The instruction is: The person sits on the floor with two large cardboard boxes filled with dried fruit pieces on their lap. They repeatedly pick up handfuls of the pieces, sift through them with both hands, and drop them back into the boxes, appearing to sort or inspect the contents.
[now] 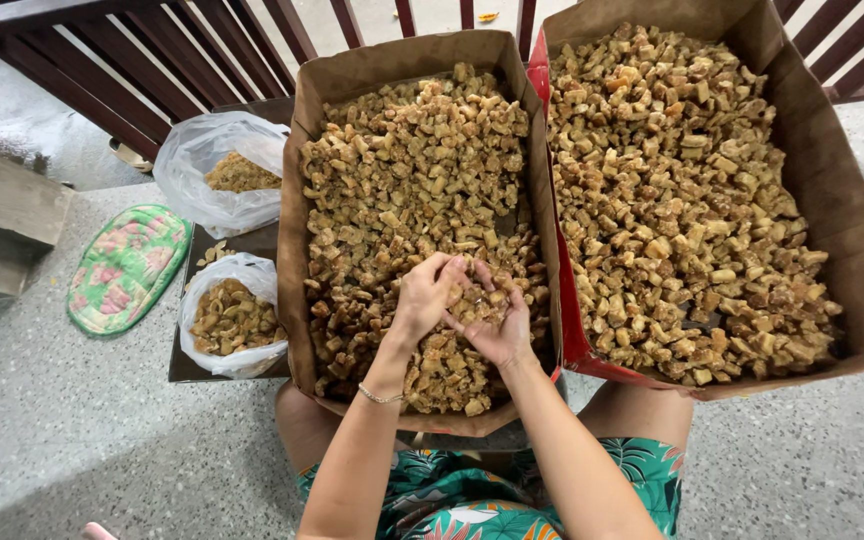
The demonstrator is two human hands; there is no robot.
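The head camera looks straight down at a person sitting on a speckled floor (72, 440), in leaf-patterned clothing. Two large cardboard boxes stand side by side in front of the knees, their walls touching. The left box (297, 250) is filled with small brown-gold chunks (402, 160), cube-like and rough. The right box (832, 200), with a red edge along its inner wall, holds a fuller heap of the same pieces.

Both hands meet over the near part of the left box. The left hand (422, 300), with a thin bracelet at the wrist, curls its fingers over a small clump of chunks; its grip is closed loosely on them. The right hand (497, 325) lies palm up just beneath and beside it, cupped open under the same clump, the fingers of both hands touching.

To the left of the boxes, two clear plastic bags sit on a dark tray (180, 372). The far bag (217, 170) holds finer crumbs; the near bag (232, 320) holds larger pieces. A green floral cushion (127, 265) lies further left, and a dark red railing (172, 60) runs across the top.
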